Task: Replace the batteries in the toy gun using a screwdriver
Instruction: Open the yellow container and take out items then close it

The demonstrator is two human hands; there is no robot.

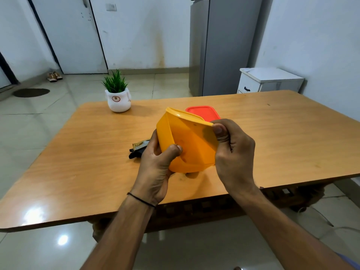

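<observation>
Both hands hold a yellow plastic container tilted above the wooden table, its bottom turned toward me and its mouth facing away. My left hand grips its lower left side, thumb across the base. My right hand pinches its right rim with the thumb on top. Behind my left hand lies a black and gold toy gun, mostly hidden. An orange-red lid lies flat on the table behind the container. The inside of the container is hidden. No screwdriver or batteries show.
A small green plant in a white pot stands at the table's far left. Beyond the table are a grey fridge, a white bedside cabinet, a door and tiled floor with shoes.
</observation>
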